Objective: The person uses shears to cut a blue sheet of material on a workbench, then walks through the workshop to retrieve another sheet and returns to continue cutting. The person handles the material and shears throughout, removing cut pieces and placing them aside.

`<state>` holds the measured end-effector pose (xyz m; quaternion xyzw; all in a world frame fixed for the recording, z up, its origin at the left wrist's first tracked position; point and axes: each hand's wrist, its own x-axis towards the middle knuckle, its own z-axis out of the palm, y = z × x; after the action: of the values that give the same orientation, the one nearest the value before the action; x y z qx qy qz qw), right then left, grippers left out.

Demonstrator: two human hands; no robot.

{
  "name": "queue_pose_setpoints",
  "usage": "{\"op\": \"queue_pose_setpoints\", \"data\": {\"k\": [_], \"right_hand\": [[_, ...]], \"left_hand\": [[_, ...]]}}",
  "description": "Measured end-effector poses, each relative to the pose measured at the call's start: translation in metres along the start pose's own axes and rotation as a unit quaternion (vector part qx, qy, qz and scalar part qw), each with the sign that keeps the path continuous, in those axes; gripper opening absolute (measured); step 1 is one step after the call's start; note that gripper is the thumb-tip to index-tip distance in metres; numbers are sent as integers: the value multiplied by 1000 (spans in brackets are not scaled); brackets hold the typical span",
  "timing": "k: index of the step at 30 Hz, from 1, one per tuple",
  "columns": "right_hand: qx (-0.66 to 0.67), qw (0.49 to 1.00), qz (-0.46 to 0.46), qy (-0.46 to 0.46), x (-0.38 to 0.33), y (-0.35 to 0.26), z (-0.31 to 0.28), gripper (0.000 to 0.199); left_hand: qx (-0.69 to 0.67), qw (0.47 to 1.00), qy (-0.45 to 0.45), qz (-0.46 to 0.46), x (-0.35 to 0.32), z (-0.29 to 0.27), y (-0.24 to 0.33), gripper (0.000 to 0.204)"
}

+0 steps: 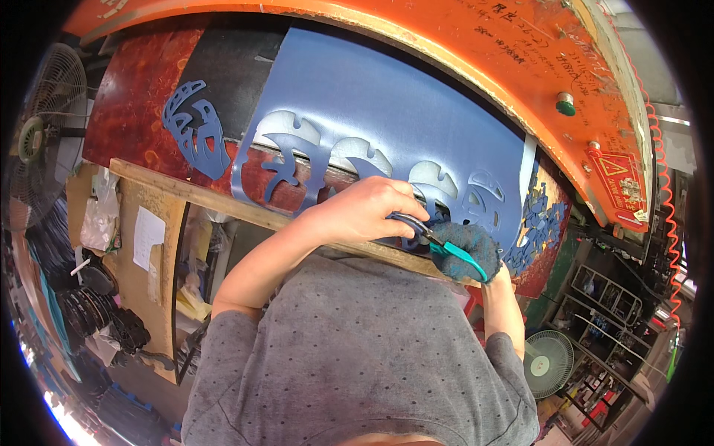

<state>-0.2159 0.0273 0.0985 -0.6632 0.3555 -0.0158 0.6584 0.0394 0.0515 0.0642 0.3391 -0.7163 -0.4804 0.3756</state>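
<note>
My left hand (368, 210), bare, closes on a dark blue curved piece (407, 218) at the front edge of the worktable. Beside it, my right hand (470, 241) wears a dark grey-green knitted glove and grips a plier-like tool with a teal handle (470, 260). The tool's metal end (429, 236) meets the curved piece; fingers partly hide the contact. Behind both hands lies a large glossy blue sheet (364, 82), with curved cut-outs along its near side. Farther left, a loose blue openwork offcut (197, 130) rests on black and red surfaces.
An orange machine beam (476, 44) with a green button (566, 104) spans the far side. Small blue scraps (541, 223) are heaped right of the sheet. Fans stand at left (56, 111) and lower right (548, 363). A wooden ledge (238, 212) borders the table beside me.
</note>
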Motion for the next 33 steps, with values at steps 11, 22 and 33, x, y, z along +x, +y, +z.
{"op": "queue_pose_setpoints", "data": {"k": [11,22,33], "right_hand": [[-313,865,56,389,11,49,-50,46],[-553,751,128,338,41,34,-44,50],[-188,887,87,412,47,72,-71,42]], "left_hand": [[-157,977,64,-126,-11,-27,-13,57],[-354,886,253,-156,-28,-24,-26,42],[-494,769,387,-121,-40,0,-8,31]]}}
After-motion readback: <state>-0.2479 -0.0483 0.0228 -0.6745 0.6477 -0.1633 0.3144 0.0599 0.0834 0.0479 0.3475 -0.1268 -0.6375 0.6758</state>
